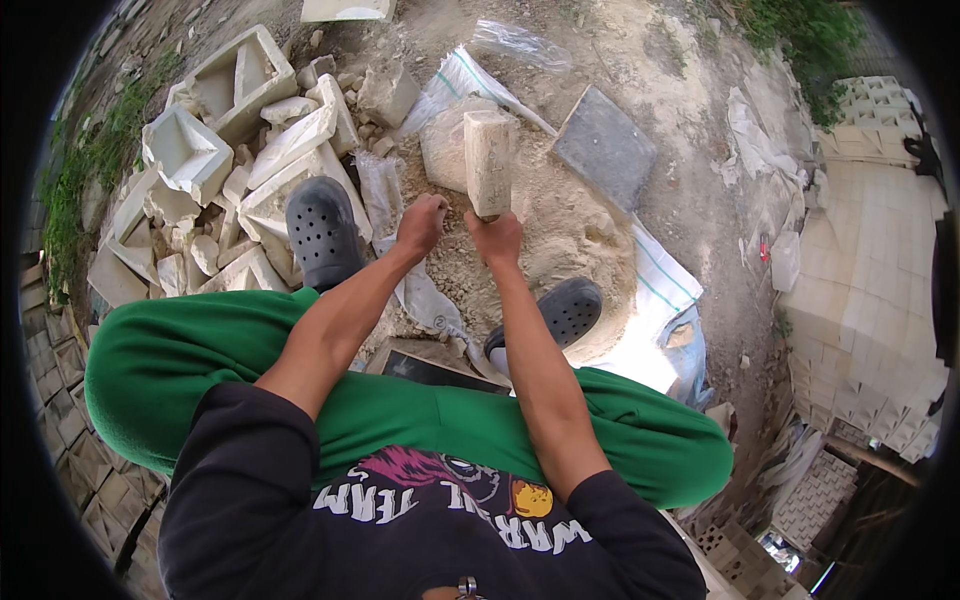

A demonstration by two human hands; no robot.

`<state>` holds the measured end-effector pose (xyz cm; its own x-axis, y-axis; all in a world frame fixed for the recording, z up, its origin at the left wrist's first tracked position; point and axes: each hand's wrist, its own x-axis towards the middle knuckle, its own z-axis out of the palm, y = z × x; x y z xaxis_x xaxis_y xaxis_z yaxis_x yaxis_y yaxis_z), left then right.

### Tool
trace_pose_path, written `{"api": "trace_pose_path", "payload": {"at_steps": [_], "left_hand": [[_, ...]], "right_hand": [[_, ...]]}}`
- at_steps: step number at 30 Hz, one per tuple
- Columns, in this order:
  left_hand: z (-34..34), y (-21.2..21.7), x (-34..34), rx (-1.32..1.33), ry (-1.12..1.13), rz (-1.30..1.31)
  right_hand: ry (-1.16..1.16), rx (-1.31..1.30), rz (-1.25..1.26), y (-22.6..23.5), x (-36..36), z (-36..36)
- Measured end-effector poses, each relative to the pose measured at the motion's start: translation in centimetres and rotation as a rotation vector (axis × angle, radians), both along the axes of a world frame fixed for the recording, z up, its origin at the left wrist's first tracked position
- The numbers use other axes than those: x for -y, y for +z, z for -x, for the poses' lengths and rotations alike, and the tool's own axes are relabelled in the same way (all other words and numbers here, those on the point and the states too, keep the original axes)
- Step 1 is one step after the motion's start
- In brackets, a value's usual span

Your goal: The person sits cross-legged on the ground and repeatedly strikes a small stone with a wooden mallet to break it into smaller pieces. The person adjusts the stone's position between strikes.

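My right hand (497, 238) is closed at the lower end of a pale, block-shaped wooden mallet (488, 165), which stands up away from me; its handle is mostly hidden in my fist. Just left of it, my left hand (423, 224) is closed with the fingers curled in, and what it holds, if anything, cannot be made out. Beyond both hands a rounded pale stone chunk (445, 148) sits on crumbly, sandy powder (580, 225). The mallet overlaps part of this chunk in view.
Broken white plaster-like moulds and rubble (290, 150) are heaped at the left. A grey square slab (605, 148) lies at the right, beside a white woven sack (662, 270). My dark clogs (325, 232) flank the powder. Stacked pale blocks (860, 260) stand far right.
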<state>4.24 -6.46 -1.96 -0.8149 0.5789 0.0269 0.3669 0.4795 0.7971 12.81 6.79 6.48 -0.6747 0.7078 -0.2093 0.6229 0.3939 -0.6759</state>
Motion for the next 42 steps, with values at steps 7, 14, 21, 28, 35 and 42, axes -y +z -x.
{"api": "trace_pose_path", "payload": {"at_steps": [7,14,21,28,35,42], "left_hand": [[-0.1,1.4,0.4,0.204,0.169,-0.112],[4.6,4.7,-5.8,0.153,0.153,-0.135],[6.4,3.8,-5.1,0.220,0.194,-0.121],[3.0,1.7,-3.2,0.171,0.376,-0.259],[-1.2,-1.5,0.4,-0.012,0.223,-0.093],[-1.4,-1.6,0.4,-0.026,0.154,-0.092]], "right_hand": [[-0.148,0.101,0.341,-1.4,0.2,-1.4],[-0.326,-0.005,0.489,1.5,-2.1,-1.5],[-0.255,-0.066,0.353,4.5,-2.5,-0.4],[-0.108,-0.067,-0.065,0.7,-1.3,1.3],[-0.186,0.134,0.344,-0.1,0.1,0.2],[-0.042,-0.253,-0.007,2.5,-2.0,1.8]]}}
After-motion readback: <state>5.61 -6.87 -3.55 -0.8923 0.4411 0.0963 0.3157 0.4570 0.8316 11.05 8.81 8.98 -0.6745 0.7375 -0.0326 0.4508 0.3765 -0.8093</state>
